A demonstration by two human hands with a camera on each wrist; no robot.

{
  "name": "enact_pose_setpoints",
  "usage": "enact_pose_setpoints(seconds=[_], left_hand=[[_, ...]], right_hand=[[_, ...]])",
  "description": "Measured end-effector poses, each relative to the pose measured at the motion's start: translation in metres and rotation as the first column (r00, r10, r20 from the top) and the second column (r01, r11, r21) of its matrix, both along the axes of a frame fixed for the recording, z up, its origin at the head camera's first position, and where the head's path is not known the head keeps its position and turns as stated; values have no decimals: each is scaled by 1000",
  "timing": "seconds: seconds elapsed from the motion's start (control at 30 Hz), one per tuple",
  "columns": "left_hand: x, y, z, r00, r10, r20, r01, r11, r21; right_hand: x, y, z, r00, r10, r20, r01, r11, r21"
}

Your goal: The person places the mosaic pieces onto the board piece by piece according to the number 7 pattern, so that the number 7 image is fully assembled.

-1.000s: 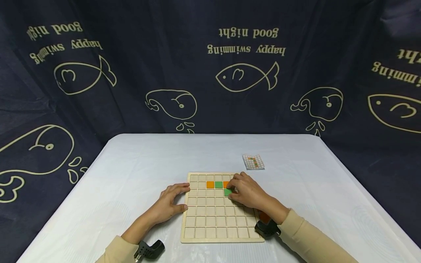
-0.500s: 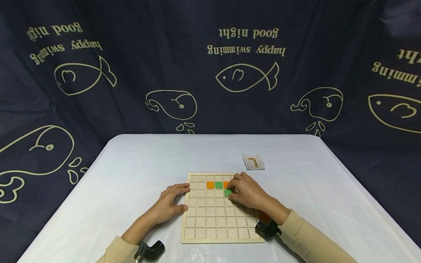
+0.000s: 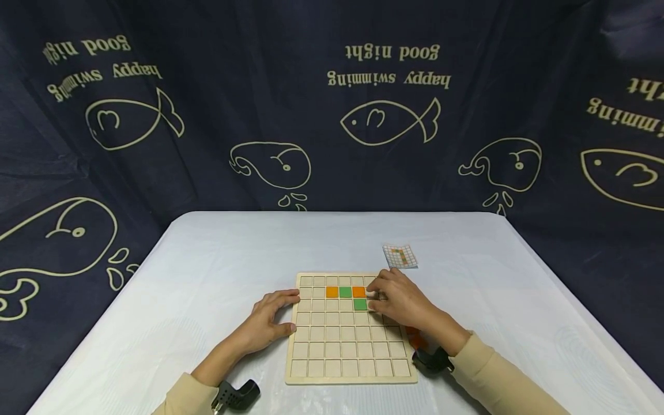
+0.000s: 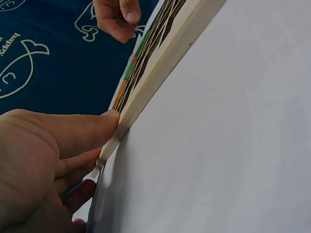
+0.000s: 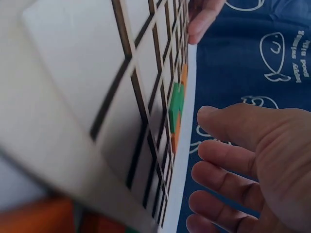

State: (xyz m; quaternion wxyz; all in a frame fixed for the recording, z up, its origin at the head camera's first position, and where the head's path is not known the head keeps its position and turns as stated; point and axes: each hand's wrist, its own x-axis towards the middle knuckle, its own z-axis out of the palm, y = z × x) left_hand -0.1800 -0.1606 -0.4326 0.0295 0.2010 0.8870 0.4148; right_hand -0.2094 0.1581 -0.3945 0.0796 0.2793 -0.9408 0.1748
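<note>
A wooden grid board lies on the table. In its second row from the back are an orange tile, a green tile and another orange tile; a second green tile sits in front of the last. My left hand touches the board's left edge with thumb and fingertips, as the left wrist view shows too. Just right of the tiles, my right hand hovers over the board, its fingers loosely bent and holding nothing; the right wrist view shows that hand empty.
A small stack of printed cards lies behind the board's right corner. Loose orange pieces lie by the board's right edge, partly under my right forearm; the right wrist view shows orange pieces and a bit of green there. A dark patterned cloth hangs behind the table.
My right hand has let go of the green tile and moved slightly right, uncovering that tile and the orange one behind it. The left hand has stayed still.
</note>
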Motion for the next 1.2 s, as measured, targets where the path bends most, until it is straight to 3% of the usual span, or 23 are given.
enact_pose_setpoints(seconds=[0.6,1.2], left_hand=[[1,0,1,1000,-1,13,0,1000,11],[0,-1,0,1000,-8,-2,8,1000,21]], right_hand=[[16,35,-3,995,-81,-55,81,997,-12],[47,63,-14,988,-155,-12,154,987,-49]])
